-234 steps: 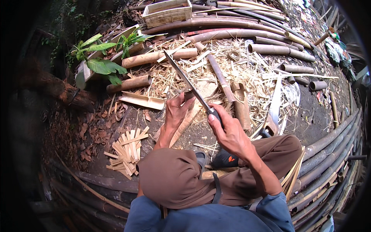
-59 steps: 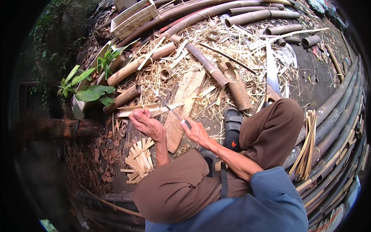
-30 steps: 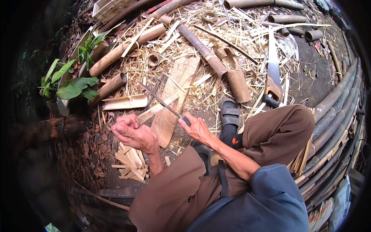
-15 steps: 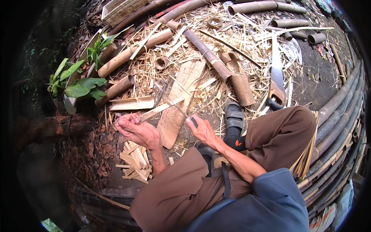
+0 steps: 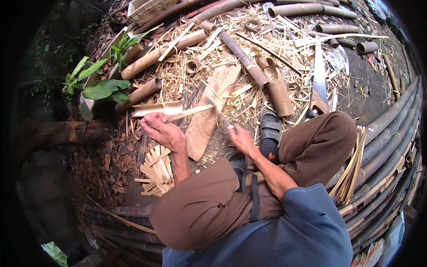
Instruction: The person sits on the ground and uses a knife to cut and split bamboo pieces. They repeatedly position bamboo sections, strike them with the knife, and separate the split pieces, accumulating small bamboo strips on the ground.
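Note:
My left hand (image 5: pixel 165 133) is closed around one end of a pale bamboo strip (image 5: pixel 195 110), whose free end points right over a wooden plank (image 5: pixel 200 140). In my right hand (image 5: pixel 243 141) is a knife (image 5: pixel 219 110), gripped by its handle. The thin blade is smeared by motion and lies at the strip's free end; I cannot tell whether it touches. Below my left hand, a heap of short bamboo strips (image 5: pixel 156 171) lies on the ground. Past the strip rests a split bamboo half (image 5: pixel 155 109), hollow side up.
A handsaw (image 5: pixel 319 80) lies beyond my right knee. Bamboo tubes (image 5: pixel 242 58) and shavings (image 5: pixel 178 75) cover the ground ahead. Long bamboo poles (image 5: pixel 387 138) run along the right, with a bundle of thin strips (image 5: pixel 351 173). A leafy plant (image 5: pixel 104 89) stands at left.
My right hand has moved right and slightly down, and the knife blade has swung to a steeper angle near the strip's tip. My left hand still holds the strip; the whole view has shifted slightly.

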### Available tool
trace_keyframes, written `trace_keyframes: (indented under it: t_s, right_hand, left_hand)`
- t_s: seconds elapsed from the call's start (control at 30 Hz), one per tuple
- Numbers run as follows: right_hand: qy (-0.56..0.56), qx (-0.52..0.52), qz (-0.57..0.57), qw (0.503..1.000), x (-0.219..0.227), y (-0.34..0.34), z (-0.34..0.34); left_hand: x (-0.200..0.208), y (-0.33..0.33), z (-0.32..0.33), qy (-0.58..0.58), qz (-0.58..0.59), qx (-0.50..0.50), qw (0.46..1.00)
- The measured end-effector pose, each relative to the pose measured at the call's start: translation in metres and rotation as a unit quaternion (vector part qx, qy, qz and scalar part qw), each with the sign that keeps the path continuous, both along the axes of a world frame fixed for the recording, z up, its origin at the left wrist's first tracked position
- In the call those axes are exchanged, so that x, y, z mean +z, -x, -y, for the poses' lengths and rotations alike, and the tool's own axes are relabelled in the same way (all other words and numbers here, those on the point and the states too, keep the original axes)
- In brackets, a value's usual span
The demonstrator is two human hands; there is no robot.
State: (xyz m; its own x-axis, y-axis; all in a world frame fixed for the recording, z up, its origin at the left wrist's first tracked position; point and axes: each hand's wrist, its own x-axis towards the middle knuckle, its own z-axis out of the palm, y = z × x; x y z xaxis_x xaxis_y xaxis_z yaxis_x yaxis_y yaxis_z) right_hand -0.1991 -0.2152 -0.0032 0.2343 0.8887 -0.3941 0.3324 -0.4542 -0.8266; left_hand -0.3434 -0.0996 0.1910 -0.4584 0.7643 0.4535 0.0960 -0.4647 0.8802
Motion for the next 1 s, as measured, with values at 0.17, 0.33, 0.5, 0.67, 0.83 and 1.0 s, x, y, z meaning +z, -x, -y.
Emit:
trace_keyframes:
  t_s: [0.17, 0.33, 0.5, 0.67, 0.83, 1.0]
  right_hand:
    - [-0.041, 0.038, -0.069, 0.996, 0.066, 0.015, -0.005]
    - [-0.090, 0.045, -0.038, 0.994, 0.056, 0.020, -0.008]
    - [-0.061, 0.056, -0.057, 0.995, 0.079, 0.023, -0.003]
    - [-0.001, -0.005, 0.017, 1.000, -0.014, -0.004, 0.001]
    - [-0.009, 0.000, 0.013, 1.000, -0.031, -0.004, 0.014]
    - [0.022, 0.031, -0.024, 0.999, -0.033, -0.011, 0.006]
  left_hand:
    - [-0.008, -0.009, -0.001, 0.002, 0.041, 0.031, 0.999]
    - [-0.005, -0.001, 0.001, -0.030, 0.029, 0.012, 0.999]
    - [-0.003, -0.001, 0.005, -0.019, 0.037, 0.031, 0.999]
    - [-0.003, -0.003, 0.000, -0.048, 0.036, -0.012, 0.998]
    - [-0.004, -0.009, -0.015, -0.059, 0.012, 0.004, 0.998]
    - [-0.117, 0.001, -0.019, 0.145, -0.150, -0.077, 0.975]
